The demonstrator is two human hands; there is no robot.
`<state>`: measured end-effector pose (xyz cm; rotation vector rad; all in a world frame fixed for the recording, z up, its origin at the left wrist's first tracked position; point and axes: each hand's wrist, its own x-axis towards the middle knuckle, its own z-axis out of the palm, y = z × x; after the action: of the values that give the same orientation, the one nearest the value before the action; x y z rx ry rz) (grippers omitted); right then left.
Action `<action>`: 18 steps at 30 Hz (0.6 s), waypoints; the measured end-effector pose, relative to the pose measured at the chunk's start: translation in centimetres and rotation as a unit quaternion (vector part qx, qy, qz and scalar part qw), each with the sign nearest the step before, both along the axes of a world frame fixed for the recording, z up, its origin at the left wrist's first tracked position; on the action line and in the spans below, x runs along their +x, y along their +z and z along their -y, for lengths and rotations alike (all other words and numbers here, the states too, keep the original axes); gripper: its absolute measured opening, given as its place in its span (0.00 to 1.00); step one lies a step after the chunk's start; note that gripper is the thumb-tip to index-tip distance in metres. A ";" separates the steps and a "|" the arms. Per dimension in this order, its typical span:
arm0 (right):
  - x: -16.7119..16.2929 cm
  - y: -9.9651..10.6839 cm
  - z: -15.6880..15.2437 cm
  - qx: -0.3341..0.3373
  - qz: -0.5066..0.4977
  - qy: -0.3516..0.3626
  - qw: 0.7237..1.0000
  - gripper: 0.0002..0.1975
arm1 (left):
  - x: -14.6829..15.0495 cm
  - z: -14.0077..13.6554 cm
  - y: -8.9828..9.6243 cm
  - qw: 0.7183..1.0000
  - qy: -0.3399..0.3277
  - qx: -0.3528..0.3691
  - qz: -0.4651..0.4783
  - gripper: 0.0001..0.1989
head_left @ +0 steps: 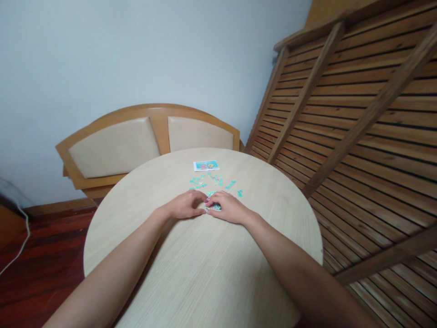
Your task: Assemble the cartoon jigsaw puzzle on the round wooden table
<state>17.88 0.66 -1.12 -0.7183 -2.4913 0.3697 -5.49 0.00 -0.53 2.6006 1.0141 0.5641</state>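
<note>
My left hand (187, 205) and my right hand (229, 207) meet over the middle of the round table. Between them lies a small cluster of jigsaw pieces (215, 207), coloured teal, yellow and pink, partly hidden by my fingers. The left thumb and index finger curl in at its left edge. My right fingers and thumb bend round it from the right, with the fingertips on the pieces. Loose teal jigsaw pieces (198, 183) are scattered just beyond the hands. Behind these lies a picture card (206, 165) showing cartoon figures on teal.
The pale round table (191, 273) carries everything. A padded wooden headboard (116, 146) stands behind it against the wall. On the right leans a large slatted wooden frame (362, 136), close to the table's edge. A white cable (25, 232) hangs at the far left.
</note>
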 end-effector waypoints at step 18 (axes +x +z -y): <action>0.0 0.8 0.4 0.039 0.053 -0.004 0.998 0.07 | 0.3 0.4 0.7 1.000 -0.002 -0.005 0.013 0.15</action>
<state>17.90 0.24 -0.30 -0.7338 -2.5861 0.2353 -5.22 -0.40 0.13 2.5792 1.0004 0.5880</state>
